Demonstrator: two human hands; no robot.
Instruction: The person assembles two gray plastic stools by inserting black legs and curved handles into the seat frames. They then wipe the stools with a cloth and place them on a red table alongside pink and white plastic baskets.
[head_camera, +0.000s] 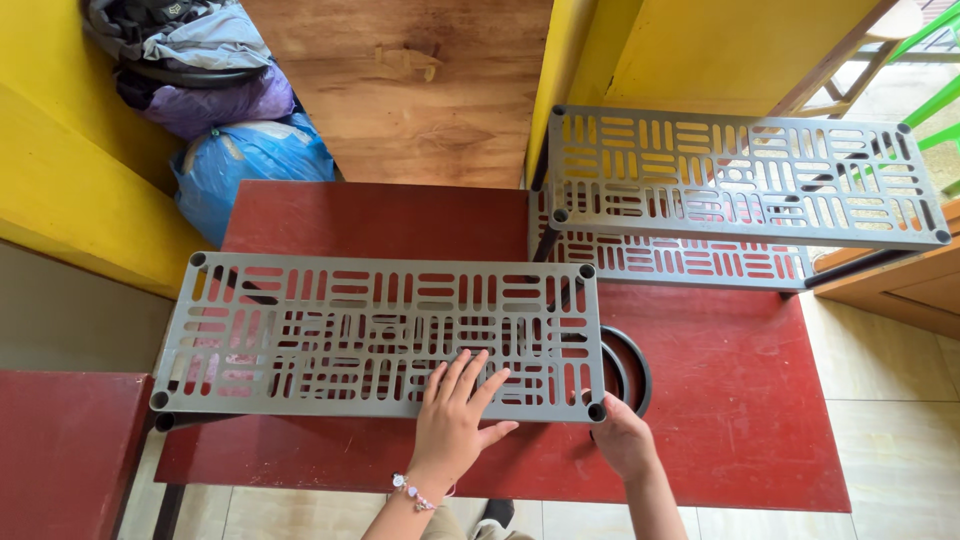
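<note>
left hand (452, 415) flat on grey shelf panel (380, 335); right hand (622, 438) at its corner.

Bright, even daylight, sharp picture

The light comes from the upper right, where the floor (890, 90) looks pale and washed out. The near rack (300, 335) throws a soft slotted shadow on the red table (740, 400). There is no strong glare. The hands and both racks are in focus. The straight edges bend a little near the corners. The bags (230, 110) at the upper left are darker.
</note>
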